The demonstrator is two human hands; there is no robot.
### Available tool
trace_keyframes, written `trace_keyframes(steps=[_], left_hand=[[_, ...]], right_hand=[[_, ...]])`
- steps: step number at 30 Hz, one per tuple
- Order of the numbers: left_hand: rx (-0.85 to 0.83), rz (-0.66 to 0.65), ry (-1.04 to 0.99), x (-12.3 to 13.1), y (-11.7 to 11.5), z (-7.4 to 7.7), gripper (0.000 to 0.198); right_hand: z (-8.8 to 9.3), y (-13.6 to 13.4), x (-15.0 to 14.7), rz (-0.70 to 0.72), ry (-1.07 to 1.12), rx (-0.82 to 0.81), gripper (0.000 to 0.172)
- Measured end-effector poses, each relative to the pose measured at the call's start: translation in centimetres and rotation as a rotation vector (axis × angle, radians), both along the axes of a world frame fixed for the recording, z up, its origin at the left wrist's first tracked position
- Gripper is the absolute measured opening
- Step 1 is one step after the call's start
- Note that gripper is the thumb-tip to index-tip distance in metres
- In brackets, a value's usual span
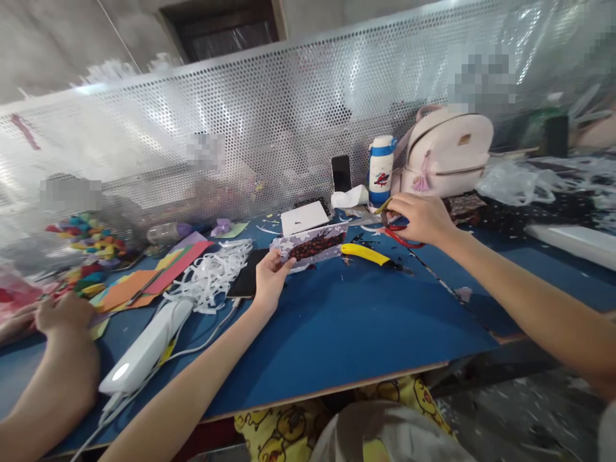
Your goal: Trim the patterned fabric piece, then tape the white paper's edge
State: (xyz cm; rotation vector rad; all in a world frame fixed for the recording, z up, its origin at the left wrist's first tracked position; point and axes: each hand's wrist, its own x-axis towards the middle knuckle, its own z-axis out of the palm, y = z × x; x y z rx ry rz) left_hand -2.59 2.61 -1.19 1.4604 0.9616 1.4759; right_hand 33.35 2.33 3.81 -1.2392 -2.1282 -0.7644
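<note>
My left hand (pixel 270 280) pinches a patterned strip (pixel 317 245), pale lavender with a dark red middle, by its left end. Whether it is paper or cloth I cannot tell. My right hand (pixel 423 218) is closed on the red handle of a pair of scissors (pixel 368 219). Their blades point left, close to the upper right edge of the strip; whether they touch it is unclear. Just below and to the right lies a yellow-handled tool (pixel 364 253) with a dark end, flat on the blue table (pixel 337 333).
A white card (pixel 304 218), phone (pixel 341 173), bottle (pixel 382 170) and pale backpack (pixel 447 154) stand before a perforated metal screen (pixel 289 122). At left are shredded white strips (pixel 212 269), coloured paper (pixel 144 282), a corded white power strip (pixel 147 346) and another person's hand (pixel 65 314).
</note>
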Motion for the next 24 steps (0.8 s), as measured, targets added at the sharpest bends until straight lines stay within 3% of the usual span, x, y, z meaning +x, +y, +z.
trace_keyframes(steps=[10,24], left_hand=[[0.028,-0.024,0.027,0.2,0.0,0.1,0.032],[0.021,-0.029,0.035,0.0,0.0,0.1,0.038]], right_hand=[[-0.8,0.2,-0.9,0.059,-0.06,-0.02,0.031],[-1.1,0.2,-1.1,0.027,-0.054,-0.031,0.02]])
